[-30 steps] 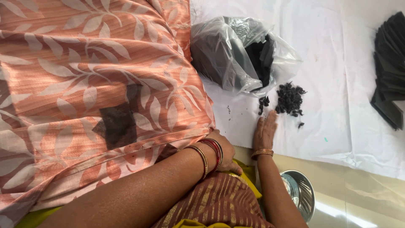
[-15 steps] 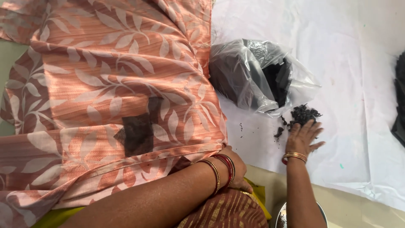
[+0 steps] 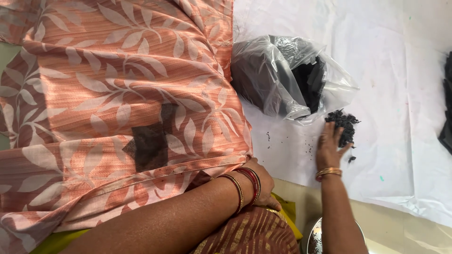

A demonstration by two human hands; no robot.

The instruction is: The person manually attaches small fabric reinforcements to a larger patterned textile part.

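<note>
A steel bowl sits low beside dark folded cloth at right.

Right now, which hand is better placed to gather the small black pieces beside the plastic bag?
The right hand: its fingers already lie on the pile of black pieces by the plastic bag. The left hand rests at the edge of the orange leaf-print fabric, away from the pile.
</note>
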